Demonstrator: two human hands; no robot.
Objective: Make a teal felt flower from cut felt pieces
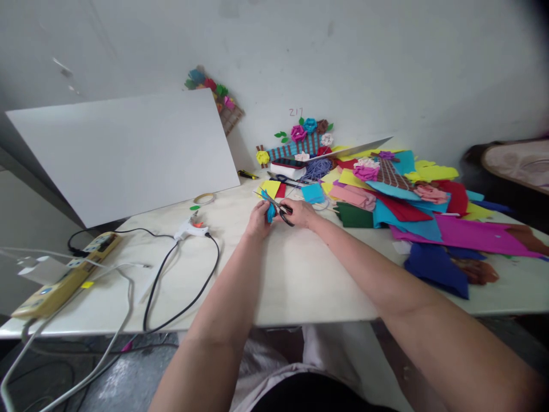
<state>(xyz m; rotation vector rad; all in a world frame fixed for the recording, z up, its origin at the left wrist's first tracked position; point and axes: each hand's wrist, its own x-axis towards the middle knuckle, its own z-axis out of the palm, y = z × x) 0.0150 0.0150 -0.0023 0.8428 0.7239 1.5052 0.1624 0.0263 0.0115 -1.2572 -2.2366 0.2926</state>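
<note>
My left hand (258,220) is closed around a small blue piece of felt (270,209), held just above the white table (300,274). My right hand (302,213) grips black-handled scissors (283,213), whose blades meet the blue piece. Both hands are close together near the table's middle, a little in front of a yellow felt scrap (270,187).
A heap of coloured felt sheets (412,212) covers the right side. Finished felt flower pieces (304,143) lean on the wall. A glue gun (191,228), a power strip (64,274) with cables, a tape roll (204,198) and a large white board (124,149) are at left.
</note>
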